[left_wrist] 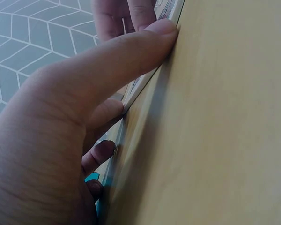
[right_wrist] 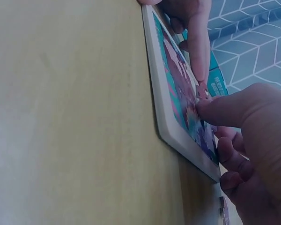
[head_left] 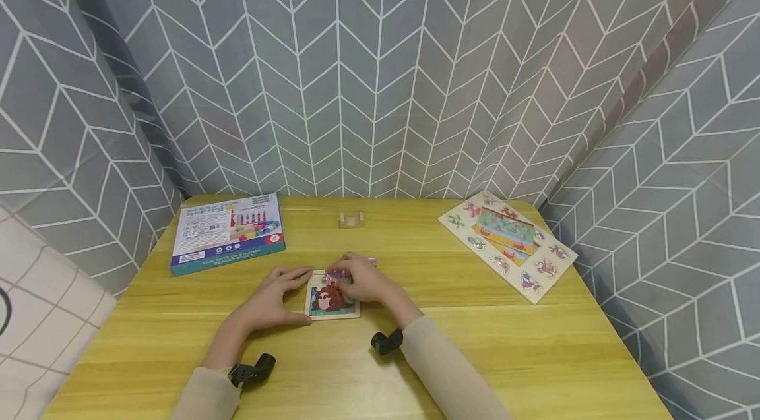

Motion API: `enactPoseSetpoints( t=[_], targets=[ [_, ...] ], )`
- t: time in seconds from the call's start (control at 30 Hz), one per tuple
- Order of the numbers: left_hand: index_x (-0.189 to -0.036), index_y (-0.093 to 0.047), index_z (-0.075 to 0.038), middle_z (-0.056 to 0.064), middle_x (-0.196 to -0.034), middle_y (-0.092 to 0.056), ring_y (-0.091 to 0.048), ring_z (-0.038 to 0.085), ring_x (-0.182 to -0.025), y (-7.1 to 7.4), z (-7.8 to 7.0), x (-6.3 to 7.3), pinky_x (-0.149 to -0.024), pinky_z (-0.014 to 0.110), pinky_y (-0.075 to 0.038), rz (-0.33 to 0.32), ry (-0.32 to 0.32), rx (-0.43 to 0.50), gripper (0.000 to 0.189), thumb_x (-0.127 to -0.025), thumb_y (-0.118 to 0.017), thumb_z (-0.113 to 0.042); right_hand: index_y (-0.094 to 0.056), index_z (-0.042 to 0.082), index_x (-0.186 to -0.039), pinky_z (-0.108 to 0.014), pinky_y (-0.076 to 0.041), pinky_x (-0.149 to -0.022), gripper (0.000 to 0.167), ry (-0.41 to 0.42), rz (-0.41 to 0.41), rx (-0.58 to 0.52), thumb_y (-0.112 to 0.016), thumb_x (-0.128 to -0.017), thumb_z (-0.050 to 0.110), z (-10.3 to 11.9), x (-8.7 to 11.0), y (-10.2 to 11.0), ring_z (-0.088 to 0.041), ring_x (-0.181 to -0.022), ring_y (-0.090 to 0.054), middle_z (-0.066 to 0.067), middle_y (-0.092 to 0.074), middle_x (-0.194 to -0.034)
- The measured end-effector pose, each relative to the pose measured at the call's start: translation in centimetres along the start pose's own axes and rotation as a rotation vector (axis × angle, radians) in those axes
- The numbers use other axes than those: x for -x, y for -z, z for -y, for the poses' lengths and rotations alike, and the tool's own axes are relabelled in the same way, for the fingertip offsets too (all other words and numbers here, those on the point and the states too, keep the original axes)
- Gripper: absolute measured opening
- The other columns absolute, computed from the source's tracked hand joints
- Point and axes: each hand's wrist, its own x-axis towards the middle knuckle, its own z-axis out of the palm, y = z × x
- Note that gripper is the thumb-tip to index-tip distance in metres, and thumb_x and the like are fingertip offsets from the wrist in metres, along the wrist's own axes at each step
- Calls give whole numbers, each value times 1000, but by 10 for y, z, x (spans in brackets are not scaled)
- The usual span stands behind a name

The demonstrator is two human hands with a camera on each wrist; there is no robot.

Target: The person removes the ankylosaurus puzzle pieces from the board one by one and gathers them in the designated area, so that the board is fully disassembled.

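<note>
A small jigsaw puzzle board (head_left: 335, 316) with a pale rim and a red-haired figure lies flat on the table. My left hand (head_left: 274, 298) holds it at the left side, thumb at the near corner and forefinger at the far one. Over the board's upper right part, my right hand (head_left: 363, 280) pinches a small puzzle piece (right_wrist: 202, 90) that sits slightly raised; the thumb touches the picture. The fingers hide part of this piece. Another flat piece (head_left: 372, 261) shows just beyond the right hand, mostly covered.
At the back left lies a bead-game box (head_left: 228, 235). A small wooden U-shaped block (head_left: 351, 221) stands at the back middle. On the right, a peg-puzzle board (head_left: 507, 245) carries picture cards (head_left: 505, 230). Grey patterned curtains (head_left: 380, 77) surround the table (head_left: 516, 354).
</note>
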Motion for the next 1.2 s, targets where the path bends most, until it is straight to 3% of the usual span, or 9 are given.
enactPoseSetpoints(
  t=[0.63, 0.97, 1.2],
  targets=[
    [-161, -49, -17, 8, -157, -52, -43, 22, -117, -2, 2, -1, -102, 60, -45, -4, -7, -5, 103, -76, -92, -58, -73, 15, -136, -26, -51, -87, 33, 44, -16, 3, -71, -103, 18, -5, 0, 1, -11, -99, -57, -3, -65, -123],
    [-161, -49, -17, 8, -160, -48, -42, 32, -129, -1, -1, 1, -105, 65, -44, 4, 0, 13, 103, -76, -91, -57, -73, 9, -136, -24, -50, -87, 33, 49, 19, 15, -71, -103, 16, -7, -1, 2, -10, -99, -57, -5, -65, -119],
    [-161, -49, -16, 7, -160, -48, -42, 31, -129, 0, -1, 0, -106, 63, -44, 1, -1, 16, 103, -76, -92, -56, -72, 9, -137, -24, -50, -88, 33, 55, 24, 37, -69, -105, 19, -8, -1, 4, -11, -101, -59, -5, -66, -122]
  ],
)
